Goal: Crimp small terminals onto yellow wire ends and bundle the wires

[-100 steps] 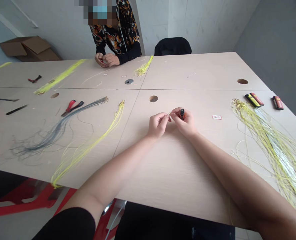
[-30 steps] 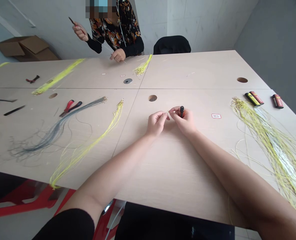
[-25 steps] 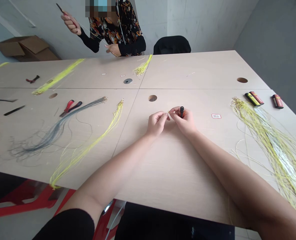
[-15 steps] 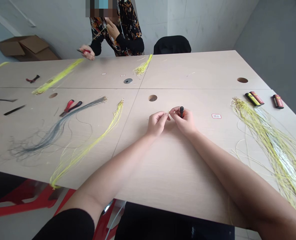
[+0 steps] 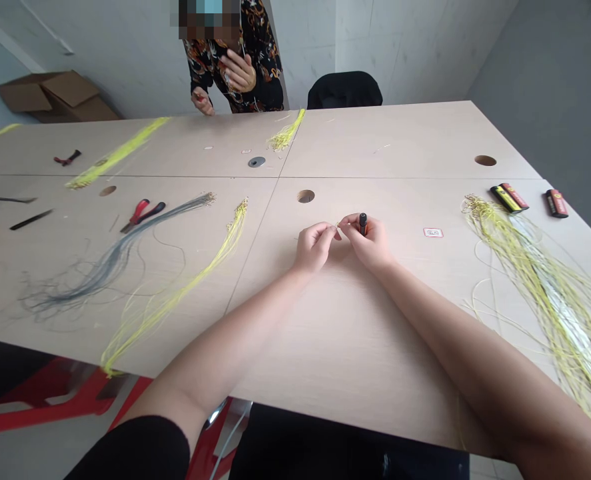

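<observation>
Two thumbs are pressed against fingers, on the left hand (image 5: 314,248) and right hand (image 5: 369,244), and a tiny yellowish piece (image 5: 337,227) is pinched where their tips nearly meet; its direction cannot be told. In the right fist a tool handle (image 5: 363,221) is also gripped, nearly upright, black end uppermost, orange-red below, its lower end hidden. Rightward, a red-bordered label (image 5: 433,233) is laid flat; farther out, yellow wires (image 5: 528,283) are spread.
</observation>
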`<state>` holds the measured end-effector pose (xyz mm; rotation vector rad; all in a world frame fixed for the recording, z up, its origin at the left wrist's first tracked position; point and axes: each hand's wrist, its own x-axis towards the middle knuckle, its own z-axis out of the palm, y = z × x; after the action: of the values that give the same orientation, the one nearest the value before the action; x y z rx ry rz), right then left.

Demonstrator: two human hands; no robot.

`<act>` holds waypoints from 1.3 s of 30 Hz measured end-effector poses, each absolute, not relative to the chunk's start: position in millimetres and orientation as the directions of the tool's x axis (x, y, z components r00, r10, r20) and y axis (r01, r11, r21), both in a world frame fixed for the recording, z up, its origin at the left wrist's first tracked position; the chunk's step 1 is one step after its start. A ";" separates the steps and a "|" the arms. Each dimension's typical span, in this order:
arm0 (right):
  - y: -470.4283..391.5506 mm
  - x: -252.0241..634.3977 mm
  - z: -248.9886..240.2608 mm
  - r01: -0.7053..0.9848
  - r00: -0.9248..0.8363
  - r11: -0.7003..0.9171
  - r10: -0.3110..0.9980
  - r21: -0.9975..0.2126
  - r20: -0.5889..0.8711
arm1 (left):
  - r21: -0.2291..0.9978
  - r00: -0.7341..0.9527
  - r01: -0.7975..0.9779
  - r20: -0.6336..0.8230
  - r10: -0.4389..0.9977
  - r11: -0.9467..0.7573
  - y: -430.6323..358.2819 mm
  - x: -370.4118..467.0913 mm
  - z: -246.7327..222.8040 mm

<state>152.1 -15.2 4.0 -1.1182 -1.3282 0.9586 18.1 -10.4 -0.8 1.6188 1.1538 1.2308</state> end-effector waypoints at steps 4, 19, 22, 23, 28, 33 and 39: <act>-15.2 152.2 3.5 0.091 0.048 0.227 0.972 -0.970 0.232 | 0.940 0.114 0.200 0.259 0.959 -0.278 -10.6 18.3 -0.4; -13.7 152.5 1.9 0.100 0.046 0.227 0.972 -0.969 0.232 | 0.932 0.115 0.207 0.279 0.953 -0.298 -9.9 18.4 -2.6; -14.0 152.2 2.5 0.087 0.081 0.196 0.976 -0.977 0.203 | 0.931 0.115 0.203 0.286 0.951 -0.305 -10.2 18.1 -2.6; -14.2 152.3 2.8 0.081 0.089 0.186 0.977 -0.979 0.193 | 0.928 0.114 0.206 0.291 0.950 -0.309 -10.3 18.0 -2.4; -13.3 153.3 2.2 0.030 0.091 0.180 0.979 -0.983 0.182 | 0.879 0.126 0.264 0.377 0.918 -0.397 -12.4 18.3 0.1; -6.1 154.7 -5.2 -0.107 0.124 0.151 0.983 -0.983 0.138 | 0.694 0.256 0.290 0.607 0.752 -0.659 -18.4 19.7 1.8; -6.6 154.1 -3.4 -0.098 0.143 0.171 0.977 -0.980 0.156 | 0.438 0.343 0.273 0.788 0.512 -0.857 -24.2 18.7 1.0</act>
<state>154.1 -6.6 -3.4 -1.0704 -1.1050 1.0408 18.7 -24.2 1.0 2.3775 0.7085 1.5234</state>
